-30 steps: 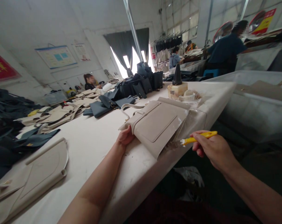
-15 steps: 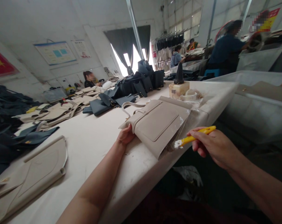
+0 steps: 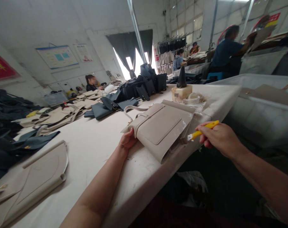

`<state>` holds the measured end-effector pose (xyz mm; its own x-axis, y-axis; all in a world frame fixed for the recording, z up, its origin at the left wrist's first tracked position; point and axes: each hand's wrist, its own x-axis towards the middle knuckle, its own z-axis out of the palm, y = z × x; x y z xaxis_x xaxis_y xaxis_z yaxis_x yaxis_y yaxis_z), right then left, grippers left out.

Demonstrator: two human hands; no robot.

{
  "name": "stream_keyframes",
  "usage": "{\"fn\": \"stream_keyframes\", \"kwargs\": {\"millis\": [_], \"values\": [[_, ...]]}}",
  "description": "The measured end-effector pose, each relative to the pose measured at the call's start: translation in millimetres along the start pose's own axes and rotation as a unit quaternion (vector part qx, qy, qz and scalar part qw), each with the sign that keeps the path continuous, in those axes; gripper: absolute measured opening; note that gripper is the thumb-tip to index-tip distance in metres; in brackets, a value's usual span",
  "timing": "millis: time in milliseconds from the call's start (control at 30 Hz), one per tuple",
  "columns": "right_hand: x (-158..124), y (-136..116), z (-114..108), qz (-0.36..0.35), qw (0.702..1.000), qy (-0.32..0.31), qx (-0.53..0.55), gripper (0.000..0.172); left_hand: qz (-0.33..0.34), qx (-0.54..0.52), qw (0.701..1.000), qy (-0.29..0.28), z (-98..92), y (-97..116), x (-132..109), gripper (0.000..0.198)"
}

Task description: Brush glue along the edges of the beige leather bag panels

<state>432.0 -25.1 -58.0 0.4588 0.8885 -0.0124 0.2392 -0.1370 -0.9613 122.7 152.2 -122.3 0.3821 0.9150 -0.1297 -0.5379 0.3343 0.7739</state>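
Note:
A beige handbag (image 3: pixel 158 126) lies on the pale table, its strap toward the far left and its open end toward the near right edge. My left hand (image 3: pixel 128 139) grips the bag's left side, thumb on top and the other fingers mostly hidden beneath. White smears mark the bag's right edge. In my right hand (image 3: pixel 215 136) is a yellow-handled brush (image 3: pixel 204 129) with white paste on its tip. That tip is just right of the bag's open edge; whether it touches is hard to tell. Behind the bag stands a yellowish glue container (image 3: pixel 182 91) with a black cone on top.
Dark blue bags (image 3: pixel 144 84) are heaped at the table's far side. Another beige bag piece (image 3: pixel 36 177) lies at the left. A white bin (image 3: pixel 272 107) with beige pieces stands at the right. Several people work in the background, one in a blue shirt (image 3: pixel 226 50).
My right hand has moved the brush up and to the right along the bag's open edge. The left hand keeps its hold, and the bag stays in place.

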Motion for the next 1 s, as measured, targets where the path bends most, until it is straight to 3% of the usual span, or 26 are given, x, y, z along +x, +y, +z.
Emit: {"fn": "stream_keyframes", "kwargs": {"millis": [167,300,467,600,767,900,1000], "values": [[4,7,-3,0.001,0.999,-0.001,0.032,0.015,0.003,0.004,1.0,0.008,1.8,0,0,0.023],[-12,-1,-1,0.058,0.99,-0.032,0.123,0.017,0.006,0.002,1.0,0.009,4.4,0,-2,0.025],[-22,-2,3,0.146,0.954,-0.066,0.255,0.019,0.009,0.013,1.0,0.013,6.5,1,-3,0.021],[-16,7,7,0.2,0.93,-0.106,0.291,0.017,0.005,0.024,0.999,0.025,5.8,1,-2,0.023],[-10,11,9,0.21,0.916,-0.064,0.337,0.017,0.013,0.027,0.999,0.015,3.7,0,-1,0.021],[-14,14,12,0.222,0.915,-0.112,0.317,0.018,0.005,0.035,0.999,0.027,4.0,0,-2,0.023],[-14,16,6,0.211,0.917,-0.093,0.326,0.018,0.0,0.041,0.998,0.037,4.1,1,-2,0.026]]}}
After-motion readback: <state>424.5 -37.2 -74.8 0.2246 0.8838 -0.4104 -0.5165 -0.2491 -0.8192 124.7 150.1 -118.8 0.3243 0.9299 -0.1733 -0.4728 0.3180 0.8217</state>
